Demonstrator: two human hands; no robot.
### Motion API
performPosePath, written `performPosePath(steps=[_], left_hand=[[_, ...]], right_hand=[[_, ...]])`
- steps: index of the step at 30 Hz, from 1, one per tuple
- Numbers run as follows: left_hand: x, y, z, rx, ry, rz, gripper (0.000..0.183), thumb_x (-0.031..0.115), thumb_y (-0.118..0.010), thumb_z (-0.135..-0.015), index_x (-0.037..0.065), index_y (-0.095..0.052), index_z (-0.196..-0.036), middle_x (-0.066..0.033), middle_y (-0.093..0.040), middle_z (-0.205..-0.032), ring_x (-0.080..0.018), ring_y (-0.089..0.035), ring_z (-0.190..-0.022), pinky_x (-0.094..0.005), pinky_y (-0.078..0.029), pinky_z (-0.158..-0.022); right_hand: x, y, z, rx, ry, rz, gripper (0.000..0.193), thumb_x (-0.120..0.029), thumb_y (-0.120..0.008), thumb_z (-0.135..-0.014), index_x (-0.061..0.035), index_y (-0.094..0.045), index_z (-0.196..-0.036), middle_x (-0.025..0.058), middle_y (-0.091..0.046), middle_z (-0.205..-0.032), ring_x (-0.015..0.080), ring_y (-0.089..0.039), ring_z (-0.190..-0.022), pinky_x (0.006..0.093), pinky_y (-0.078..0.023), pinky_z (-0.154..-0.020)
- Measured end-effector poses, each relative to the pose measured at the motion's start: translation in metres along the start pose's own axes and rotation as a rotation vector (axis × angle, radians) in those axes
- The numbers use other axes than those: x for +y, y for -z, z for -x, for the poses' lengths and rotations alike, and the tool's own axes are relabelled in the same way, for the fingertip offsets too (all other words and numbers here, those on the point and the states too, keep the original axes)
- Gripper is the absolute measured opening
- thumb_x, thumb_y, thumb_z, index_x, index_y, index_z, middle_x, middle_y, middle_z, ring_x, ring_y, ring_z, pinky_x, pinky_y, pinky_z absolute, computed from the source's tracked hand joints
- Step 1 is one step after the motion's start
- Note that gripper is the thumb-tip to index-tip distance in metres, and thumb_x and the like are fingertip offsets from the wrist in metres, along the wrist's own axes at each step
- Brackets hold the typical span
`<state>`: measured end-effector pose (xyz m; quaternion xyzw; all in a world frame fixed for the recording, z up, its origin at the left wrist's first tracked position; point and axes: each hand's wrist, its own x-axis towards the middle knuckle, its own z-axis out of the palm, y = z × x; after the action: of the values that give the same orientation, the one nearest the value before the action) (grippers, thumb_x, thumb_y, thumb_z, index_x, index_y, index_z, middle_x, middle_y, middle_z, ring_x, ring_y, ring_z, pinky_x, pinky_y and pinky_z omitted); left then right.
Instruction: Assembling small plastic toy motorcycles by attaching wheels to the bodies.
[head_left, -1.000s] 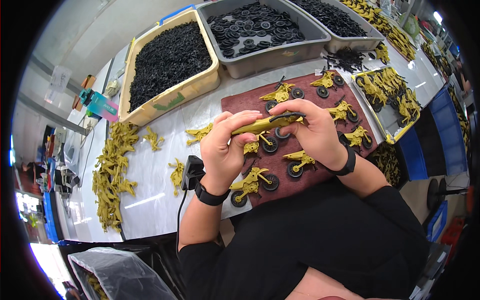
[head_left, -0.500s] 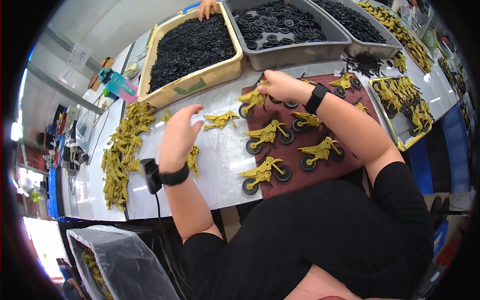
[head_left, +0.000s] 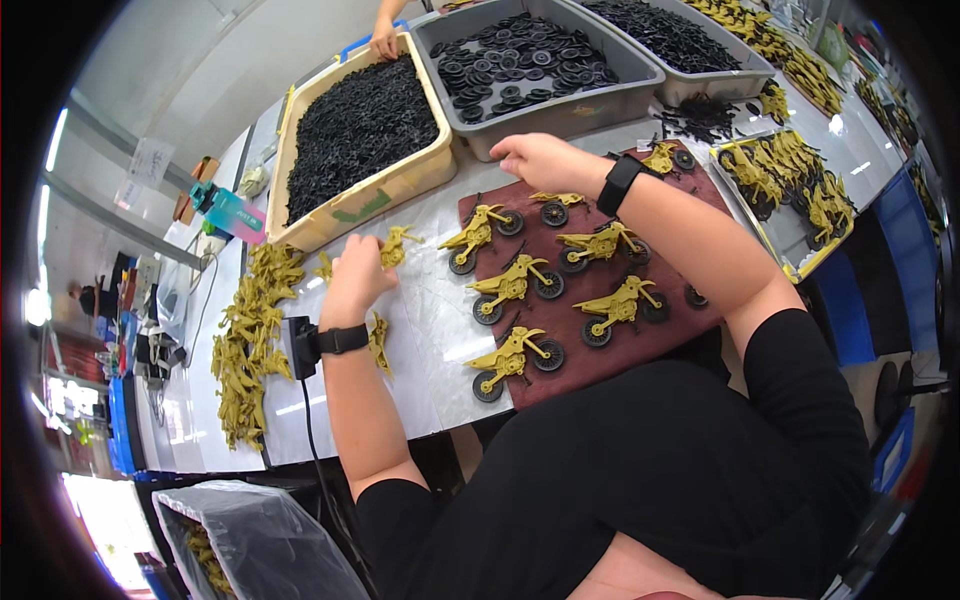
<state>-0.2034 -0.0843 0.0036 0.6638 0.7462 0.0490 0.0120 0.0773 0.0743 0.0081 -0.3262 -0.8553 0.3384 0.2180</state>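
Observation:
My left hand [head_left: 358,272] is closed, its fingertips on a yellow plastic toy motorcycle body [head_left: 399,246], tilted over the white table; the grip itself is partly hidden. Past the far edge of the dark red mat [head_left: 560,355], my right hand [head_left: 545,163] hovers with fingers loosely apart and nothing visible in it. Yellow toy motorcycles with black wheels stand in rows on the mat; the far-left one [head_left: 477,232] is closest below my right hand. Another loose yellow body [head_left: 379,343] lies beside my left wrist.
A heap of yellow bodies [head_left: 250,345] covers the table's left. Behind are a cream bin of small black parts [head_left: 430,160], a grey bin of wheels [head_left: 560,112] and another grey bin [head_left: 705,90]. A yellow-rimmed tray [head_left: 808,268] is at right. Another person's hand [head_left: 384,38] touches the cream bin.
My right hand has let go of a toy motorcycle, which now stands at the mat's far left. The left hand has come to the loose yellow body and turned it. The whole view has shifted slightly.

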Motion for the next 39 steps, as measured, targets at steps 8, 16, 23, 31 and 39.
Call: performPosePath(steps=[8,16,23,31,39], left_hand=[[0.14,0.014,-0.039,0.213,-0.461,0.446,0.038,0.007,-0.071,-0.071,-0.003,-0.064,-0.106,-0.0166,-0.061,-0.1,-0.0296,-0.062,-0.093,-0.0349,-0.05,-0.082],[0.194,-0.04,-0.073,0.16,-0.532,0.37,0.033,0.012,-0.073,-0.07,-0.002,-0.067,-0.099,-0.0191,-0.063,-0.089,-0.0349,-0.061,-0.088,-0.0399,-0.049,-0.079],[0.197,-0.056,-0.081,0.142,-0.548,0.312,0.028,0.013,-0.072,-0.071,-0.002,-0.068,-0.095,-0.0191,-0.063,-0.085,-0.0354,-0.06,-0.086,-0.0411,-0.048,-0.079],[0.198,-0.056,-0.079,0.155,-0.516,0.31,0.023,0.012,-0.072,-0.071,-0.002,-0.068,-0.09,-0.0183,-0.063,-0.086,-0.0348,-0.06,-0.086,-0.0413,-0.048,-0.078],[0.203,-0.057,-0.072,0.15,-0.458,0.284,0.022,0.011,-0.071,-0.072,-0.001,-0.067,-0.089,-0.0193,-0.065,-0.087,-0.0352,-0.061,-0.087,-0.0431,-0.048,-0.08]], right_hand=[[-0.007,0.043,0.026,-0.081,-0.174,-0.11,0.031,-0.024,-0.064,-0.089,0.0001,-0.064,-0.108,0.0072,-0.067,-0.083,0.0135,-0.064,-0.073,0.029,-0.051,-0.065],[0.07,0.052,0.04,-0.006,-0.277,0.136,0.037,-0.035,-0.074,-0.078,0.0001,-0.071,-0.09,0.0173,-0.068,-0.078,0.024,-0.066,-0.073,0.0358,-0.051,-0.068],[0.083,0.04,0.043,0.057,-0.3,0.159,0.029,-0.029,-0.073,-0.08,-0.0012,-0.072,-0.088,0.0153,-0.068,-0.073,0.0235,-0.065,-0.066,0.0368,-0.051,-0.064],[0.093,0.031,0.04,0.103,-0.206,0.182,0.03,-0.029,-0.072,-0.08,-0.0005,-0.071,-0.088,0.0151,-0.065,-0.067,0.0232,-0.064,-0.06,0.0356,-0.05,-0.06],[0.091,0.033,0.038,-0.005,-0.286,0.154,0.032,-0.031,-0.07,-0.082,0.0004,-0.07,-0.087,0.0143,-0.064,-0.063,0.0227,-0.062,-0.056,0.0361,-0.048,-0.057]])
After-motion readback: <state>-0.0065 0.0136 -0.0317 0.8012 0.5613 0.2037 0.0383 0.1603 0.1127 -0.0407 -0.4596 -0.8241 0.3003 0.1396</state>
